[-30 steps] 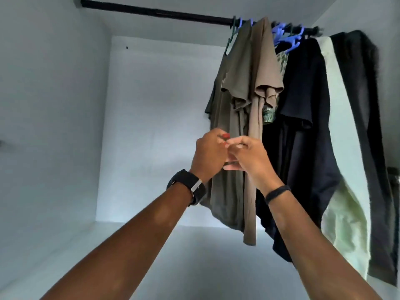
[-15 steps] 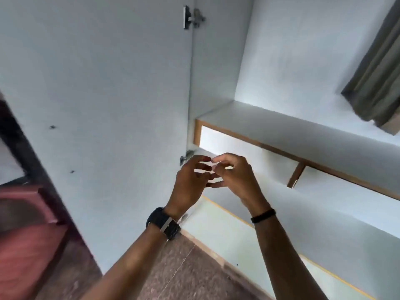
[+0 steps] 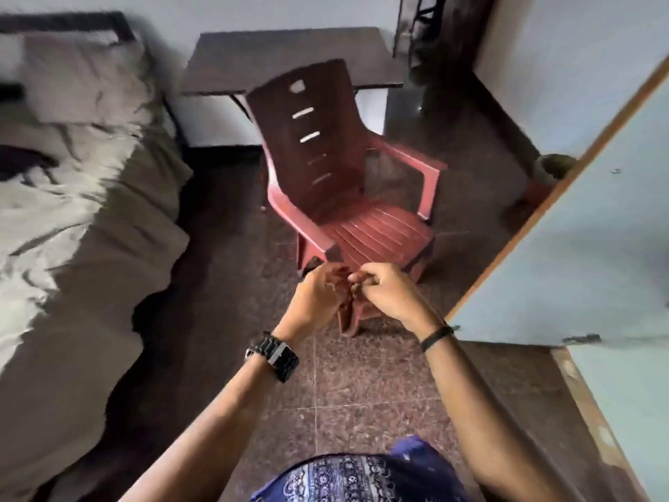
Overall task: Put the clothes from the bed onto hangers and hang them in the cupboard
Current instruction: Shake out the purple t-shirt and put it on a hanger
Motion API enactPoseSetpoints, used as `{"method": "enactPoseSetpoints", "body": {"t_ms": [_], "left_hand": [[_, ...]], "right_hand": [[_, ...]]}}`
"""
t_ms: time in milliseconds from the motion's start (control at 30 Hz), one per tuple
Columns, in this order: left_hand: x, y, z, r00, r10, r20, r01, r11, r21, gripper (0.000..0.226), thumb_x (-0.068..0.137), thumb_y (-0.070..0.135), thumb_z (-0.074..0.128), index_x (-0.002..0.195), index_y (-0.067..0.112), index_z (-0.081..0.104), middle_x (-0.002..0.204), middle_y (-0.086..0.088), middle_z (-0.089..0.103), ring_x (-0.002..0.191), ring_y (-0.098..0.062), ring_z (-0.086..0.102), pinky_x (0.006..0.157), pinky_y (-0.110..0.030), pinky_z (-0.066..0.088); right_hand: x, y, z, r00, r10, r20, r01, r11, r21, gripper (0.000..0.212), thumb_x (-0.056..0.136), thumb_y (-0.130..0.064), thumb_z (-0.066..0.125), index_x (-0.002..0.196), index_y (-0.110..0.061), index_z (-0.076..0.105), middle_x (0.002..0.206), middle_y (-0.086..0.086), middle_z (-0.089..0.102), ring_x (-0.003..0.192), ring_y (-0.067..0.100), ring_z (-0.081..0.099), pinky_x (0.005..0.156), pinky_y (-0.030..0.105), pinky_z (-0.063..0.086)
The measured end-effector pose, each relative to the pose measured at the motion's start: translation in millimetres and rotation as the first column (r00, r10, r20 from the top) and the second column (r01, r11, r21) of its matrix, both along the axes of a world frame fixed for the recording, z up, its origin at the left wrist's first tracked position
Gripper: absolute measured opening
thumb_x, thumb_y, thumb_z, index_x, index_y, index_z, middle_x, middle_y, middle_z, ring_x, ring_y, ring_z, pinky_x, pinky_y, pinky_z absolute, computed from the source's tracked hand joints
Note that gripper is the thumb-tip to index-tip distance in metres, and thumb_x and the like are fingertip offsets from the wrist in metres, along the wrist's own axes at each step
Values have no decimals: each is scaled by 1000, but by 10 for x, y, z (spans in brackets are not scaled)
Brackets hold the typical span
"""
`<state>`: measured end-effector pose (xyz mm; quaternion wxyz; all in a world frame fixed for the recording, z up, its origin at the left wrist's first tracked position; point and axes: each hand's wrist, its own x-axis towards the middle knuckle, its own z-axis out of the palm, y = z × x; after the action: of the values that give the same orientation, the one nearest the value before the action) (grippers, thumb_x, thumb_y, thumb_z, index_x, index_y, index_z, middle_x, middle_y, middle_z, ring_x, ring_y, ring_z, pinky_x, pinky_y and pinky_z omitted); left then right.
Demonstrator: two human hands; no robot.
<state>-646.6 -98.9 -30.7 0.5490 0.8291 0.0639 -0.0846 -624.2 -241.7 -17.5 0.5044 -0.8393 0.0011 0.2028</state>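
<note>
- Right now both hands meet in front of the red plastic chair (image 3: 347, 197), level with its front edge, the fingertips of one touching those of the other.
- Left hand (image 3: 315, 302) has its fingers curled inward toward the right; whether they pinch anything is too blurred to tell.
- Right hand (image 3: 387, 291) is likewise curled, knuckles up, and what its grip closes on, if anything, cannot be made out.
- A black watch (image 3: 275, 355) sits on the left wrist and a thin dark band (image 3: 436, 336) on the right.
- Left of the chair lies the bed (image 3: 72, 219), its long axis running from the near edge of the view away toward the far wall, with a pillow (image 3: 83, 81) at the far end.
- A dark garment (image 3: 21, 164) lies on the bed just nearer than the pillow, at the frame's left edge; its shape and direction are unclear.
- Behind the chair stands a dark counter (image 3: 289, 59) against the wall.
- Right of the chair, the pale blue cupboard door (image 3: 579, 255) stands open, its wood-trimmed edge slanting toward the upper right.
- Speckled floor tiles (image 3: 362, 393) lie under the arms.
</note>
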Motion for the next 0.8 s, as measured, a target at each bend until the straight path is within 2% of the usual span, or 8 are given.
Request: {"method": "enactPoseSetpoints", "body": {"t_ms": [67, 133, 200, 267, 400, 533, 633, 800], "left_hand": [[-41, 539, -19, 993, 118, 5, -118, 993, 2, 38, 70, 9, 59, 108, 10, 64, 100, -13, 70, 87, -29, 67, 78, -51, 54], [-71, 1001, -57, 971, 239, 1, -239, 971, -13, 33, 69, 10, 61, 101, 19, 65, 93, -9, 70, 76, -22, 63, 74, -51, 55], [-79, 1414, -124, 942, 334, -28, -335, 942, -17, 33, 72, 6, 63, 101, 22, 63, 94, -8, 69, 78, -23, 65, 76, -51, 56], [-74, 1730, -181, 911, 404, -75, -408, 913, -33, 37, 78, -3, 60, 109, 17, 61, 99, -9, 67, 84, -25, 67, 79, -49, 56], [100, 2485, -289, 839, 531, -118, -539, 841, -49, 38, 85, 2, 60, 119, 18, 56, 108, -7, 65, 93, -22, 66, 83, -39, 56], [425, 3236, -263, 733, 666, -135, -676, 736, -40, 41, 88, 3, 56, 125, 20, 51, 113, -3, 59, 90, -16, 62, 67, -21, 51], [734, 3802, -136, 675, 730, -106, -737, 675, -41, 45, 88, 5, 57, 128, 22, 49, 112, -3, 60, 89, -16, 64, 71, -31, 54], [1245, 4718, -69, 581, 812, -59, -814, 577, -68, 45, 86, 6, 57, 125, 25, 51, 108, -2, 63, 84, -16, 64, 81, -41, 54]], "right_hand": [[155, 630, -38, 985, 170, 44, -167, 984, -57, 20, 79, -6, 55, 82, -22, 67, 78, 9, 68, 77, 31, 68, 72, 46, 57], [289, 1171, -60, 948, 313, 49, -310, 948, -67, 20, 78, -6, 57, 81, -24, 64, 77, 6, 67, 78, 28, 68, 74, 44, 55], [420, 1651, -101, 920, 393, 16, -391, 919, -58, 18, 84, 0, 59, 88, -17, 63, 75, 5, 65, 74, 24, 68, 71, 44, 58], [535, 2009, -168, 890, 453, -57, -455, 890, -38, 15, 88, 0, 59, 93, -13, 61, 70, 4, 62, 67, 18, 66, 62, 39, 60], [910, 2921, -349, 796, 598, -94, -603, 797, -38, 15, 89, 0, 58, 96, -12, 60, 68, 3, 59, 63, 13, 63, 55, 32, 59], [1376, 3837, -346, 697, 711, -96, -717, 696, -48, 19, 89, -3, 60, 106, -11, 61, 74, 6, 61, 69, 15, 65, 53, 27, 58], [1791, 4492, -211, 635, 770, -66, -773, 634, -38, 22, 89, -4, 60, 110, -11, 61, 76, 6, 62, 72, 16, 66, 53, 24, 57], [2399, 5525, -42, 583, 812, -30, -812, 582, -41, 22, 89, -4, 59, 110, -9, 61, 78, 8, 61, 69, 13, 64, 58, 27, 58]]}}
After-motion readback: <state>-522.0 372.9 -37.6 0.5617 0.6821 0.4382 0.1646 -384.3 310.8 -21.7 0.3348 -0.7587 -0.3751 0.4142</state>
